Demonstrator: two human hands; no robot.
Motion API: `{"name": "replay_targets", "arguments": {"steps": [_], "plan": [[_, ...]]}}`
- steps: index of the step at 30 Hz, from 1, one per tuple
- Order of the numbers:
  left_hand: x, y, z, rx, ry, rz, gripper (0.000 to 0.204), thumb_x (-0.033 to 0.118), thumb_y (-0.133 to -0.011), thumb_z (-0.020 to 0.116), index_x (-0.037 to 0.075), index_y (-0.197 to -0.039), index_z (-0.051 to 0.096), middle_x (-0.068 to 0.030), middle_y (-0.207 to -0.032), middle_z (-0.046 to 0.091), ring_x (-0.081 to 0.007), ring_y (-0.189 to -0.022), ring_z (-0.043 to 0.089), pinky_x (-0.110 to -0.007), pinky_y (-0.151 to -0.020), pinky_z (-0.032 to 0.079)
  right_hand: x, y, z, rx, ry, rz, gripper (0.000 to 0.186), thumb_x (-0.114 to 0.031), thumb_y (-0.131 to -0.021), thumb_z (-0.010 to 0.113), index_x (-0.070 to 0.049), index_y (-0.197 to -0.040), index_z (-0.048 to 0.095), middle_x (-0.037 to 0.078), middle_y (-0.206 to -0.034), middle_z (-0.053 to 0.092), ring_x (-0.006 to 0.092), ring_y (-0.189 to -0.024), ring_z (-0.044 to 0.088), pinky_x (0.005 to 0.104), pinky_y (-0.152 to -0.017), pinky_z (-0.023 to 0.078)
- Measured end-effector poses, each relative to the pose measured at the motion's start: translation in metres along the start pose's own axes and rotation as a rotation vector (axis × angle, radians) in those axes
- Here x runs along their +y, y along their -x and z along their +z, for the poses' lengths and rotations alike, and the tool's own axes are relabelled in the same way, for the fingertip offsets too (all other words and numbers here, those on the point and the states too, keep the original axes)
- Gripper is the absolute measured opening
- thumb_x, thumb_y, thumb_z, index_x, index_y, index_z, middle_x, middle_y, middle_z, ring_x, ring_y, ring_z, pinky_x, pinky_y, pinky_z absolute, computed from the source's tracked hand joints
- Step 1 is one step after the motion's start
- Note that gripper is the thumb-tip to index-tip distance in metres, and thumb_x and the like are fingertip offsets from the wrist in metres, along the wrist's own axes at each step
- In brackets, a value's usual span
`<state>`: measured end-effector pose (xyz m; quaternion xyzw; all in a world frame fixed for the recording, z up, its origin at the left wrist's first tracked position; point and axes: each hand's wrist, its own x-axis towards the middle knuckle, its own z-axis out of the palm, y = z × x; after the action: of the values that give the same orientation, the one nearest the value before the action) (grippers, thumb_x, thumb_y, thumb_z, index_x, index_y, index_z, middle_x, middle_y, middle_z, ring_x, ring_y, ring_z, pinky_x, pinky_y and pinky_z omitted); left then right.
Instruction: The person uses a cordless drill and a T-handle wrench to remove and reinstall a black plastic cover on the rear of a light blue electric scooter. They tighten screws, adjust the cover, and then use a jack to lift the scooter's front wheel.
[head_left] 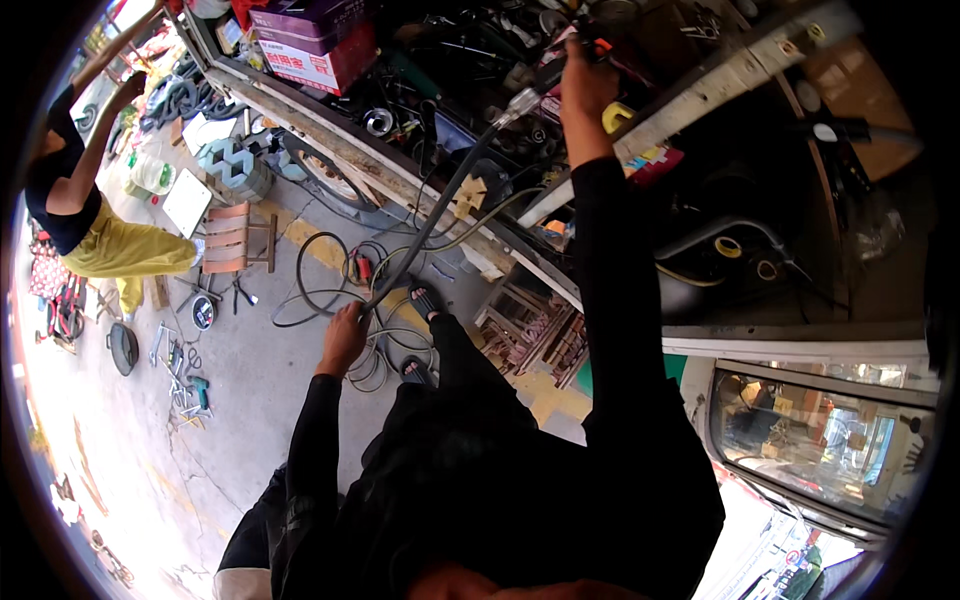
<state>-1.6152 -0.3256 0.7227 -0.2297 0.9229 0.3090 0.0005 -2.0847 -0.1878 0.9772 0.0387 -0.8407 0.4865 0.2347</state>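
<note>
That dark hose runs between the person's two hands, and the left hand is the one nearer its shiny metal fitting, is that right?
Not quite: it is the right hand that is nearer the shiny metal fitting; the left hand is farther down. The head view shows this. The dark hose does run between the two hands.

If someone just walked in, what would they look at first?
Probably the long dark hose, slanting across the middle from the left hand up toward the right hand. Then perhaps the yellow trousers of a person at the far left, and the purple box near the top.
</note>
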Motion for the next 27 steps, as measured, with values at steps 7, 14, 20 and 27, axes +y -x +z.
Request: {"name": "replay_targets", "arguments": {"steps": [7, 14, 20, 27], "plan": [[0.061, -0.166, -0.015, -0.010, 0.060, 0.134, 0.028, 0.029, -0.090, 0.062, 0.008, -0.108, 0.062, -0.0168, -0.083, 0.066, -0.0381, -0.081, 0.064, -0.049, -0.069, 0.049, 0.069, -0.165, 0.066, 0.347, 0.418, 0.403, 0.079, -0.071, -0.073, 0.064, 0.005, -0.093, 0.073, 0.018, -0.097, 0.073, 0.0325, -0.090, 0.072, 0.0426, -0.076, 0.058], [0.141, -0.213, 0.013, -0.211, 0.202, 0.379, 0.027, 0.032, -0.090, 0.063, 0.007, -0.100, 0.063, -0.0135, -0.074, 0.064, -0.0364, -0.070, 0.064, -0.046, -0.062, 0.050, 0.239, -0.301, 0.005, 0.162, 0.870, 0.098, 0.066, -0.063, -0.085, 0.053, -0.003, -0.106, 0.072, 0.016, -0.111, 0.070, 0.0290, -0.105, 0.067, 0.0400, -0.088, 0.054], [0.137, -0.227, 0.030, -0.282, 0.234, 0.335, 0.026, 0.031, -0.090, 0.063, 0.006, -0.098, 0.063, -0.0152, -0.074, 0.064, -0.0369, -0.073, 0.064, -0.047, -0.064, 0.049, 0.243, -0.287, 0.022, -0.012, 1.054, 0.223, 0.062, -0.056, -0.094, 0.041, -0.005, -0.114, 0.069, 0.017, -0.115, 0.068, 0.0343, -0.105, 0.066, 0.0443, -0.088, 0.052], [0.131, -0.256, 0.047, -0.148, 0.226, 0.238, 0.062, 0.018, -0.081, 0.070, 0.002, -0.135, 0.044, -0.0171, -0.133, 0.052, -0.0336, -0.126, 0.047, -0.042, -0.107, 0.038, 0.144, -0.271, 0.182, -0.332, 0.562, -0.419, 0.064, -0.058, -0.098, 0.034, -0.005, -0.101, 0.071, 0.022, -0.093, 0.070, 0.0407, -0.089, 0.067, 0.0460, -0.074, 0.052]]}}
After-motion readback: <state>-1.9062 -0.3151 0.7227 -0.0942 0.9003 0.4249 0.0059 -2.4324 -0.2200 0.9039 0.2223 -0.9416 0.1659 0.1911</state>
